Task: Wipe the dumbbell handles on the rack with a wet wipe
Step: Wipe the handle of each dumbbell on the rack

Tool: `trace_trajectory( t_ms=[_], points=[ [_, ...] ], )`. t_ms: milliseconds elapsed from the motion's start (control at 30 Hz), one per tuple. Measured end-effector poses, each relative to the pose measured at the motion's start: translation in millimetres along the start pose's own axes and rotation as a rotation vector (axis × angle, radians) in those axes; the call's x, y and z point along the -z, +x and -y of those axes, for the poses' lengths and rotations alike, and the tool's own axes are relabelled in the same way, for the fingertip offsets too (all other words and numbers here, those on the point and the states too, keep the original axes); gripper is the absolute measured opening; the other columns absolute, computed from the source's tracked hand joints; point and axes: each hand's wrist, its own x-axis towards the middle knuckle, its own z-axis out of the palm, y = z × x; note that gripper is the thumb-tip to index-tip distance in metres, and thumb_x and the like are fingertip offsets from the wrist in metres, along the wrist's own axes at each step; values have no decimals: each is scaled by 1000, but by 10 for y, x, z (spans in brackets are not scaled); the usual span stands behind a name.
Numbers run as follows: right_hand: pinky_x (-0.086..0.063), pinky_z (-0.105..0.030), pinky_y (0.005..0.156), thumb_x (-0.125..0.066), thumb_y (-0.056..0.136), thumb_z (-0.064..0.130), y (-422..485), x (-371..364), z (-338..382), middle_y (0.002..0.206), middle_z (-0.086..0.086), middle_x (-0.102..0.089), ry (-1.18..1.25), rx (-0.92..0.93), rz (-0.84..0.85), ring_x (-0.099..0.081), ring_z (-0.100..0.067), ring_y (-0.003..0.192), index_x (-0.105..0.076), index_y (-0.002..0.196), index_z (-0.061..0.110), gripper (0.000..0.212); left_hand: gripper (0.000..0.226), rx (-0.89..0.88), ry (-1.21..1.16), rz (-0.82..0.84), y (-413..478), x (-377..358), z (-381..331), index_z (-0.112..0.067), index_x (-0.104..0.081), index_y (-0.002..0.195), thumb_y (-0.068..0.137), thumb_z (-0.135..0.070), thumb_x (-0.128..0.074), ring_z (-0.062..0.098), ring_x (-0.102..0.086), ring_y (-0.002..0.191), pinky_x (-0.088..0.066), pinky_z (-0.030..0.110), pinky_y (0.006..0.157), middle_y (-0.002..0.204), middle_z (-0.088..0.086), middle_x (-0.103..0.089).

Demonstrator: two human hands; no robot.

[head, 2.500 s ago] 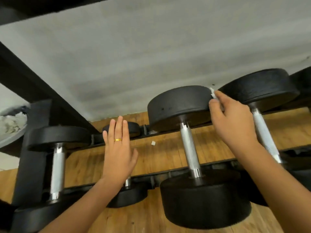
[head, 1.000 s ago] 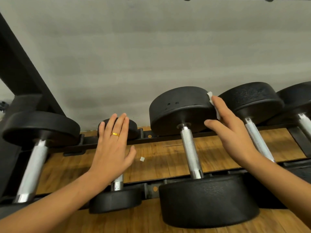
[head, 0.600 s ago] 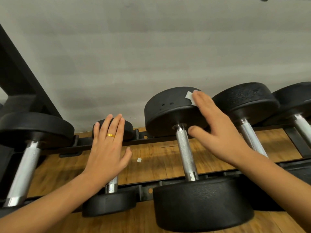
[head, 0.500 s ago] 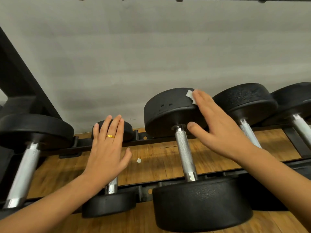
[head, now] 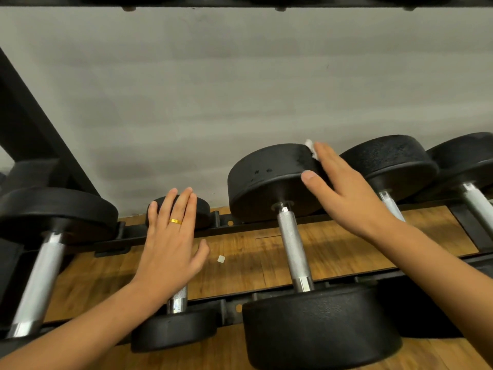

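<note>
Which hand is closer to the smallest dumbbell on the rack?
Left. The left hand is spread open right over the smallest dumbbell, covering most of its handle. The right hand is off to the side, pressing the wet wipe against the far head of the large dumbbell.

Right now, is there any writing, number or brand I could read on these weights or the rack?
Nothing legible.
Two small marks on the far head of the big middle dumbbell: maybe numbers, too small and blurred to read.
The rack and the wipe show no writing.
</note>
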Motion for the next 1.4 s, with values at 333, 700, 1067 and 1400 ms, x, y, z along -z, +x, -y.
trace_trajectory(
  t_ms=[333,700,1067,1400],
  points=[
    [-23,-31,117,-29,94,68,132,7,92,167,11,-12,-261,192,90,-8,-2,151,-13,161,29,79,82,-9,-21,-23,3,-38,6,-5,-29,159,89,-43,-46,31,-17,156,-14,59,124,166,13,-28],
    [-17,-31,120,-34,96,61,125,-8,207,166,1,-21,-381,236,75,-16,-12,152,-20,160,20,76,84,-9,-14,-11,3,-16,2,-4,-29,159,87,-41,-52,32,-17,156,-15,59,124,166,14,-28],
    [-17,-34,123,-29,96,67,171,149,183,167,10,-8,-465,394,262,0,-6,154,-14,161,26,78,80,-2,-31,-8,34,46,-57,-4,-32,158,89,-39,-53,32,-18,156,-12,57,124,165,13,-31],
    [-19,-35,125,-37,101,55,670,184,529,161,1,-35,-714,780,562,-21,-13,151,-37,154,19,64,86,-8,3,-12,41,120,-78,-1,-37,155,83,-32,-72,36,-27,153,-14,56,122,162,17,-37]
  ],
)
